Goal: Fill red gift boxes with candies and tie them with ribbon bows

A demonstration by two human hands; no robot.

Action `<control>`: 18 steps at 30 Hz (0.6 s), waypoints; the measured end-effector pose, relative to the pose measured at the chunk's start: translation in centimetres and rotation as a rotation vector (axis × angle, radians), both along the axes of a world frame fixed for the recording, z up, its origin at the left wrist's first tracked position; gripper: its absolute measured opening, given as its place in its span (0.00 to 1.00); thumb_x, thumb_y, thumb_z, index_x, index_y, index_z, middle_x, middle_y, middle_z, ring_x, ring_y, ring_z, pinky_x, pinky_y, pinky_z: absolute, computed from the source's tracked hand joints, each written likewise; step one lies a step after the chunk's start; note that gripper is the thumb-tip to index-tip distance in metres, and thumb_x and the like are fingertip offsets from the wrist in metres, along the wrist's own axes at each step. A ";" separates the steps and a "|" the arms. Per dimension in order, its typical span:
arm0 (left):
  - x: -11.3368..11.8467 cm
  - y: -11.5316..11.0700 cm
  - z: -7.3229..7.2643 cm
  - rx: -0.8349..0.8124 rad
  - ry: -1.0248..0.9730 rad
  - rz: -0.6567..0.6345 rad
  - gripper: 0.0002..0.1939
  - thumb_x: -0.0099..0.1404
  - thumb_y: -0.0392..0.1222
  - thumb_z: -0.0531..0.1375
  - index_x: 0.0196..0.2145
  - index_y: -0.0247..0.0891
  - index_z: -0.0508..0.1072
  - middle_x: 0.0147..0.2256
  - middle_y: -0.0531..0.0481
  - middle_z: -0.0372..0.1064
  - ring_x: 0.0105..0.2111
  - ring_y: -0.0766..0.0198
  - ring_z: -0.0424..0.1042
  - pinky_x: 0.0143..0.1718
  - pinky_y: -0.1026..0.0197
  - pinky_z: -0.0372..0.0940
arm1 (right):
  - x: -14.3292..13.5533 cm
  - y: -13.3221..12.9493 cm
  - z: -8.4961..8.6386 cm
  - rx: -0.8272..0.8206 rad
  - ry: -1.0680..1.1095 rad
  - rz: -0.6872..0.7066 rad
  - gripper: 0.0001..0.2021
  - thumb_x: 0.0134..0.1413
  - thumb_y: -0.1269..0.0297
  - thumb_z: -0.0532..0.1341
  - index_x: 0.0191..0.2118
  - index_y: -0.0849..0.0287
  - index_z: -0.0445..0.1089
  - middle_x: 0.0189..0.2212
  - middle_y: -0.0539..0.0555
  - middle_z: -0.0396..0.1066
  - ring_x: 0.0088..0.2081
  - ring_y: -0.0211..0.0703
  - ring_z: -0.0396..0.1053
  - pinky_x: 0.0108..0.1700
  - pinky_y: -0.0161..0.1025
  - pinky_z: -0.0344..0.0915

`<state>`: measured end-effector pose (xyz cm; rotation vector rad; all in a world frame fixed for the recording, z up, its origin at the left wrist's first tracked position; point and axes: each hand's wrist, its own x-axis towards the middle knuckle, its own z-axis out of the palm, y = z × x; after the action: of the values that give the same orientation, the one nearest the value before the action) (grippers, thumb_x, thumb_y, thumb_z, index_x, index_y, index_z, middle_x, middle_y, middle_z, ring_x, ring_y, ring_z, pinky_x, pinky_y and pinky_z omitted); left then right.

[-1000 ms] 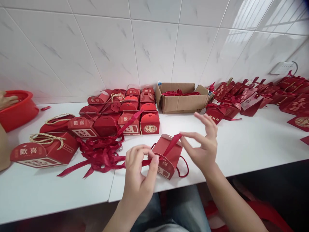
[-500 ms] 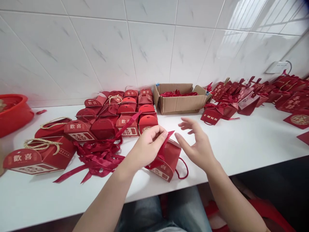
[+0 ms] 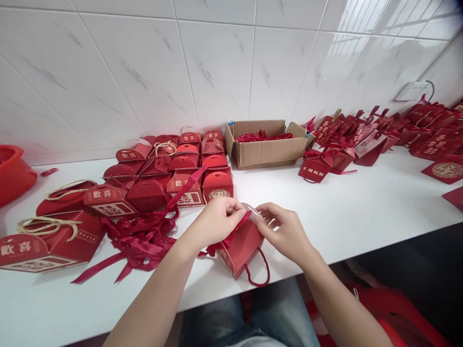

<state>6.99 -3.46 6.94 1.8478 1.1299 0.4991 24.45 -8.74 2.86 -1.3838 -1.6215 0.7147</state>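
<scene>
A small red gift box (image 3: 241, 246) rests tilted on the white table in front of me, with a dark red cord handle (image 3: 268, 271) looping out at its lower right. My left hand (image 3: 220, 220) is closed in a pinch on a red ribbon (image 3: 247, 216) at the box's top. Thumb and fingers of my right hand (image 3: 287, 232) close on the upper edge of the box, where a pale flap shows. My fingers partly hide the ribbon and that edge. Left of my hands lies a heap of loose red ribbons (image 3: 144, 241).
Rows of red boxes (image 3: 148, 195) stand at the left, some with straw-coloured cord. A cardboard carton (image 3: 269, 154) holding red ribbons is against the tiled wall. More red boxes with bows (image 3: 316, 166) line the right. A red basin (image 3: 14, 173) sits far left.
My right hand has moved left and down from open air onto the box's top edge, closing there. The box has turned and shifted slightly toward me; my left hand still pinches the ribbon.
</scene>
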 end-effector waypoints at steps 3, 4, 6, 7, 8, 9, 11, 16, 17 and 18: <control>0.0 0.1 0.1 -0.028 -0.007 -0.031 0.14 0.61 0.48 0.54 0.25 0.36 0.67 0.20 0.56 0.59 0.20 0.69 0.56 0.22 0.66 0.52 | 0.1 0.2 0.1 -0.032 0.012 0.012 0.10 0.56 0.60 0.58 0.42 0.57 0.69 0.28 0.52 0.73 0.29 0.39 0.70 0.28 0.33 0.67; 0.0 0.2 0.1 -0.034 -0.001 -0.031 0.14 0.61 0.48 0.54 0.24 0.37 0.67 0.20 0.56 0.59 0.20 0.69 0.56 0.22 0.66 0.52 | 0.1 0.2 0.2 -0.039 0.015 0.015 0.10 0.56 0.60 0.58 0.43 0.57 0.68 0.28 0.52 0.72 0.29 0.38 0.70 0.28 0.33 0.67; 0.1 0.4 0.0 -0.033 0.022 -0.016 0.13 0.61 0.48 0.54 0.25 0.36 0.68 0.20 0.56 0.58 0.20 0.69 0.56 0.22 0.66 0.51 | 0.0 0.2 0.3 -0.045 0.025 0.022 0.11 0.56 0.60 0.58 0.43 0.57 0.68 0.28 0.51 0.72 0.29 0.38 0.69 0.28 0.32 0.67; 0.2 0.5 0.0 -0.027 0.036 -0.009 0.14 0.61 0.48 0.54 0.25 0.36 0.69 0.19 0.56 0.59 0.20 0.69 0.56 0.22 0.66 0.51 | 0.0 0.2 0.3 -0.048 0.030 0.026 0.11 0.56 0.61 0.58 0.43 0.57 0.68 0.28 0.51 0.71 0.29 0.38 0.69 0.28 0.32 0.67; 0.2 0.6 -0.1 -0.021 0.048 -0.009 0.14 0.61 0.48 0.54 0.26 0.36 0.70 0.20 0.56 0.60 0.20 0.69 0.57 0.22 0.65 0.52 | 0.0 0.2 0.3 -0.051 0.035 0.031 0.11 0.56 0.61 0.58 0.44 0.58 0.67 0.28 0.51 0.71 0.29 0.37 0.69 0.27 0.32 0.67; 0.3 0.7 -0.2 -0.013 0.055 -0.012 0.14 0.62 0.49 0.54 0.28 0.36 0.72 0.20 0.55 0.62 0.21 0.68 0.58 0.23 0.65 0.52 | 0.0 0.1 0.3 -0.057 0.041 0.039 0.12 0.56 0.60 0.59 0.44 0.58 0.67 0.28 0.51 0.71 0.29 0.37 0.69 0.27 0.32 0.67; 0.4 0.9 -0.2 0.005 0.056 -0.016 0.15 0.61 0.49 0.54 0.29 0.35 0.74 0.22 0.53 0.66 0.22 0.67 0.61 0.23 0.65 0.54 | 0.2 0.1 0.3 -0.075 0.062 0.061 0.14 0.56 0.58 0.59 0.46 0.58 0.67 0.29 0.52 0.71 0.29 0.38 0.69 0.28 0.32 0.67; 0.7 0.8 -0.2 0.013 0.046 0.016 0.16 0.61 0.50 0.56 0.28 0.35 0.75 0.23 0.51 0.70 0.23 0.65 0.65 0.24 0.65 0.57 | 0.9 0.9 -0.4 -0.196 0.208 0.159 0.20 0.63 0.48 0.48 0.39 0.59 0.67 0.29 0.52 0.67 0.27 0.36 0.66 0.25 0.32 0.63; 0.7 0.8 -0.1 0.017 0.047 0.022 0.16 0.60 0.51 0.56 0.28 0.35 0.75 0.23 0.51 0.70 0.23 0.65 0.65 0.24 0.65 0.57 | 0.9 1.1 -0.6 -0.214 0.220 0.187 0.20 0.63 0.48 0.47 0.35 0.59 0.65 0.27 0.50 0.65 0.26 0.35 0.64 0.25 0.32 0.62; 0.7 0.7 -0.1 0.024 0.049 0.024 0.16 0.60 0.51 0.56 0.29 0.35 0.75 0.22 0.51 0.69 0.23 0.65 0.65 0.24 0.65 0.56 | 1.0 1.3 -0.7 -0.227 0.224 0.216 0.20 0.63 0.48 0.47 0.32 0.59 0.63 0.25 0.49 0.62 0.25 0.34 0.62 0.25 0.32 0.60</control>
<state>7.68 -2.73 6.83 1.8782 1.1846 0.4845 25.41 -7.42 2.15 -1.2424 -1.5595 1.1692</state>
